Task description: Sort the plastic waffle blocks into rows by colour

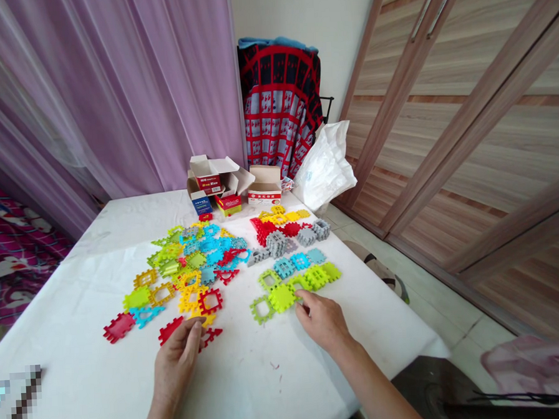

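Lime-green notched square plastic tile [283, 298] is seen flat on the white-covered counter [251, 386], toward its right edge, left of the nearer right hand [323, 323]. Index extended to the green row; clamping cannot be told. Left hand [177, 358]: thumb and fingertips together beside red notched plastic tile [168, 330]; contents cannot be told.

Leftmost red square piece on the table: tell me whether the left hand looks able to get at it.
Probably yes: nothing appears to lie on the leftmost red piece, and the left hand is nearby. Another red piece lies between them, but it looks flat enough to pass over.
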Demonstrator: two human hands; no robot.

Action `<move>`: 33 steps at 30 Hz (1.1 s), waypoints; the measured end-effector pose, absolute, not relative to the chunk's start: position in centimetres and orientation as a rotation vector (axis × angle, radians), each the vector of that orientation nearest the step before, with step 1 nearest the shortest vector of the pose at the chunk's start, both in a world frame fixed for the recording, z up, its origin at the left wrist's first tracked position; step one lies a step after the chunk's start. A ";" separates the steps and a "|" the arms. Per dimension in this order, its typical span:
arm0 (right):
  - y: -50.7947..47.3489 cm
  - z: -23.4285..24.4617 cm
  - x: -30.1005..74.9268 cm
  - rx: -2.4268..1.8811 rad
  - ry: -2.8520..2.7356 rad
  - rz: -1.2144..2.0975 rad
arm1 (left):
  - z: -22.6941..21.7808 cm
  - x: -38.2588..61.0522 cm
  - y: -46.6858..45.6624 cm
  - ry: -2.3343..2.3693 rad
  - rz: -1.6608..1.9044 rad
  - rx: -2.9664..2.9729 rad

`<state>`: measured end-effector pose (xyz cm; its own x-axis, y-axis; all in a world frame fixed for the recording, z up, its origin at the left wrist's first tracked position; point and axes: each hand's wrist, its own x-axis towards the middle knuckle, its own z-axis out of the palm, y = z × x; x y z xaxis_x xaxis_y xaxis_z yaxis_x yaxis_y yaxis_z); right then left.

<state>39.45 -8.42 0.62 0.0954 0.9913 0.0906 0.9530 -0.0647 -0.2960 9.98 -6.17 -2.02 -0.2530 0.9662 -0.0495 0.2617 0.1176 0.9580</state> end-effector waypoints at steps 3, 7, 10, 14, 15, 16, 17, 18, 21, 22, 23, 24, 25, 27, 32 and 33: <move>-8.3 0.8 39.2 -2.097 -1.936 0.214 | -2.3 9.9 -6.1 1.639 1.186 1.211; -8.5 0.9 39.3 -2.090 -1.929 0.185 | -2.6 9.7 -6.2 1.626 1.189 1.233; -9.0 0.7 39.6 -2.107 -1.895 0.167 | -2.7 9.6 -6.1 1.620 1.189 1.257; -10.0 0.2 40.0 -2.146 -1.913 0.240 | -2.7 9.6 -6.1 1.644 1.191 1.267; -10.1 0.1 39.9 -2.150 -1.927 0.256 | -2.7 9.7 -6.1 1.650 1.188 1.273; -10.2 0.1 39.8 -2.154 -1.940 0.262 | -2.6 9.8 -6.1 1.654 1.186 1.278; -10.2 0.0 39.7 -2.156 -1.951 0.263 | -2.5 9.8 -6.1 1.656 1.183 1.286; -10.2 0.0 39.5 -2.159 -1.961 0.255 | -2.4 9.8 -6.1 1.658 1.183 1.294; -9.9 -0.1 39.1 -2.188 -1.991 0.227 | -2.3 9.9 -6.2 1.663 1.185 1.317; -9.8 -0.1 39.0 -2.199 -1.997 0.217 | -2.4 9.8 -6.2 1.665 1.183 1.322; -9.7 -0.2 38.9 -2.207 -2.000 0.208 | -2.4 9.8 -6.2 1.668 1.183 1.323; -9.6 -0.2 38.9 -2.210 -2.002 0.199 | -2.5 9.7 -6.2 1.668 1.184 1.321; -9.5 -0.3 38.9 -2.208 -2.004 0.192 | -2.6 9.7 -6.2 1.666 1.184 1.316; -9.4 -0.4 38.9 -2.198 -2.010 0.179 | -2.6 9.7 -6.1 1.660 1.191 1.305; -9.4 -0.4 38.8 -2.198 -2.011 0.169 | -2.3 9.8 -6.2 1.644 1.197 1.275; -9.4 -0.4 38.8 -2.190 -2.011 0.166 | -2.3 9.9 -6.2 1.641 1.203 1.268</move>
